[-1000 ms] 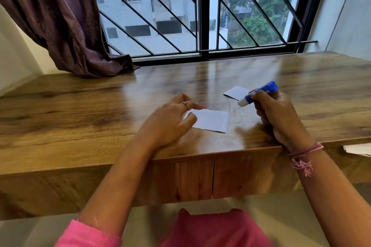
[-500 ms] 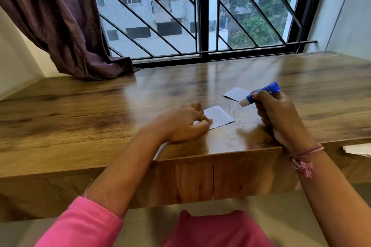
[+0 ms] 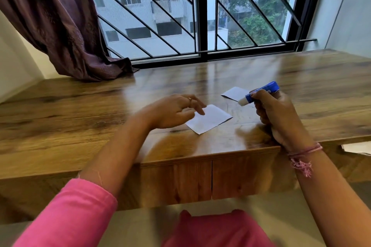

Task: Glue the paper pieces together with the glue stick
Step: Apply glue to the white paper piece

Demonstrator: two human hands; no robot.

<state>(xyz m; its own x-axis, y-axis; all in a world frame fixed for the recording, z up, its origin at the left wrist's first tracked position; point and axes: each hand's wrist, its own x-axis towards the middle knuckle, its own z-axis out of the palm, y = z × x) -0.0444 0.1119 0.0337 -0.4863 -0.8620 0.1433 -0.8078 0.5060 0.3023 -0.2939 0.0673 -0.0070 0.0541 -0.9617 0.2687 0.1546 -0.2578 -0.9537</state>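
on the desk [image 3: 80, 126], left hand [image 3: 172, 111] has lifted off the turned paper [image 3: 209, 119].

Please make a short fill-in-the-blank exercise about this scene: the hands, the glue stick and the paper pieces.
1. The right hand grips the ____ glue stick.
2. The glue stick has its cap ____.
3. The left hand touches the near paper with its ____.
4. The far paper lies closer to the ____ hand.

Missing words: blue; off; fingers; right
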